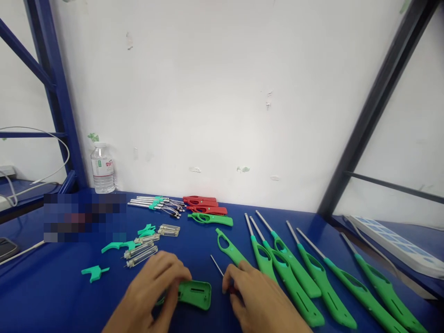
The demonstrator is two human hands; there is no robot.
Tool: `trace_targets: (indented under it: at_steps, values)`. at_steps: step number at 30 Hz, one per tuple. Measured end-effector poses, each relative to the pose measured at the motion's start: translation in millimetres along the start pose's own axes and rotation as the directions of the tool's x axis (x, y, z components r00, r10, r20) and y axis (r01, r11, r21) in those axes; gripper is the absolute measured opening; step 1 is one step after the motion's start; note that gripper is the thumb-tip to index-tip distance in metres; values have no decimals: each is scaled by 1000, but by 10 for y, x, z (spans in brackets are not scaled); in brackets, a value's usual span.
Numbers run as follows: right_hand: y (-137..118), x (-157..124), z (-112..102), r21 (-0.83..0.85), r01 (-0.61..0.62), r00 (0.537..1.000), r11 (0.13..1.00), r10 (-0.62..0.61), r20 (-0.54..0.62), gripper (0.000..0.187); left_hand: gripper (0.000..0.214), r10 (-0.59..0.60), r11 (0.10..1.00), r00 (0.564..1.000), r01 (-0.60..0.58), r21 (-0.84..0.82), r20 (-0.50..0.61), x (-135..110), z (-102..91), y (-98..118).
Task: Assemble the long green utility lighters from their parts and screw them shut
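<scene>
My left hand (156, 289) is closed around one end of a green lighter housing half (196, 295), whose hollow inside faces up. Part of that shell is hidden by the fingers. In my right hand (251, 296) is a screwdriver (217, 265); its thin metal shaft points up and left, and most of the dark red handle is covered. Just beyond the right hand lies another green housing piece (231, 247). Clear fuel tanks (142, 255) and teal triggers (93, 273) are on the table to the left of and beyond my left hand.
Several green long-nosed lighters (294, 268) lie on the blue table (52, 296) at right. Toward the wall are metal tubes with wires (156, 202), red housings (204, 203) and a green housing (215, 219). A water bottle (103, 169) stands back left; a power strip (398, 245) lies far right.
</scene>
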State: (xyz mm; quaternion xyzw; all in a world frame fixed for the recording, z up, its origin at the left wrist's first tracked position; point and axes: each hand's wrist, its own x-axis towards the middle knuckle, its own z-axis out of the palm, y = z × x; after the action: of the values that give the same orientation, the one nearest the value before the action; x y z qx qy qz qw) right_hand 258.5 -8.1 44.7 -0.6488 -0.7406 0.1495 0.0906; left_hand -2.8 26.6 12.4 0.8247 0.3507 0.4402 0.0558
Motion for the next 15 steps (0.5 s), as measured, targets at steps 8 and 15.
trace_targets:
  at_steps: [8,15]
  values:
    - [-158,-57,-153,-29,-78,997,997,78,26,40,35,-196,890,928,34,454,315,1135,-613,-1421]
    - [-194,-60,-203,-23,-107,993,994,108,45,40,40,-289,866,820,2,501,495,1416,-623,-2247]
